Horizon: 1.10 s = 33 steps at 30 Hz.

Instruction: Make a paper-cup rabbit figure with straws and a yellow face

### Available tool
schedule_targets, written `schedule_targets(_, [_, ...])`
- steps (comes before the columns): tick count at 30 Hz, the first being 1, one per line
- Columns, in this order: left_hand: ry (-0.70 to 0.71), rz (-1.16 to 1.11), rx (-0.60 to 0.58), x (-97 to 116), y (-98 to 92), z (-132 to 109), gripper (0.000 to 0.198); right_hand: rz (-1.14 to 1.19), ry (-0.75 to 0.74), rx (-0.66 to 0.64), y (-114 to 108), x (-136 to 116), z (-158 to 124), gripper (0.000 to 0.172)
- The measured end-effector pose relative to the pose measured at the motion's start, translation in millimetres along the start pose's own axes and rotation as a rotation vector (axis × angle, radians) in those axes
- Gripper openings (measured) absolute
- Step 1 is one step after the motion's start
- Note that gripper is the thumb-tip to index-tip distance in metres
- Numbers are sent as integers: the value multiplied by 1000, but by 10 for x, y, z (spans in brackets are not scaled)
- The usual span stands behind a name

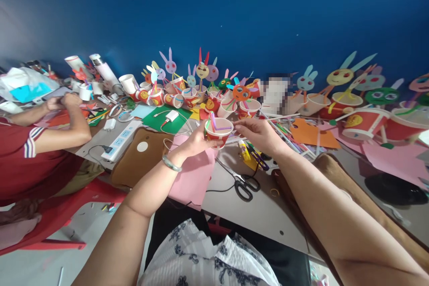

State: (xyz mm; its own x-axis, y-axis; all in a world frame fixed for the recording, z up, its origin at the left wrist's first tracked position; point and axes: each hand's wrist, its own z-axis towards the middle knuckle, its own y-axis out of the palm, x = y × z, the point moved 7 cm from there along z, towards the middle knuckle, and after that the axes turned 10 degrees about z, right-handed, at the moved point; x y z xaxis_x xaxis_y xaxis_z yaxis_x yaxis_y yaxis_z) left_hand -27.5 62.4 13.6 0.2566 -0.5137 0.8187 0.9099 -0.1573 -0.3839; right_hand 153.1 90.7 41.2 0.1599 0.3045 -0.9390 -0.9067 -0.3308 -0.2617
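My left hand [196, 140] is wrapped round a red and white paper cup [219, 134], held upright above the table. Purple and green drinking straws [217, 126] show inside the cup, bent across its opening. At the cup's right rim is my right hand [254, 132], thumb and fingertips pinched together; whether they grip the rim or something small cannot be made out. Below the cup lie black-handled scissors [246, 185], a yellow glue stick [244, 149] and a dark purple cutter [257, 157]. Pink paper [192, 178] lies under my left forearm.
Along the blue wall stand several paper cups with paper rabbit faces [203, 70]. Loose straws [284, 136] and orange paper [311, 133] lie to the right. Leftward are green paper [154, 118], a power strip [122, 140] and a co-worker's arms [63, 132].
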Motion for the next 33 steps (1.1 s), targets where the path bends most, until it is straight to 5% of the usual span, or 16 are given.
schedule_targets(12, [-73,-91,-5,-80,6,-4,94,208,31,-2,123,18,-38,39])
schedule_targets(22, [-25,-118,182,76,-104,-8,69,437,-7,40,166,73,-71,34])
schedule_targets(33, [-46,-23,202,154,-236,-5,69,600,62,25,238,155,-45,42])
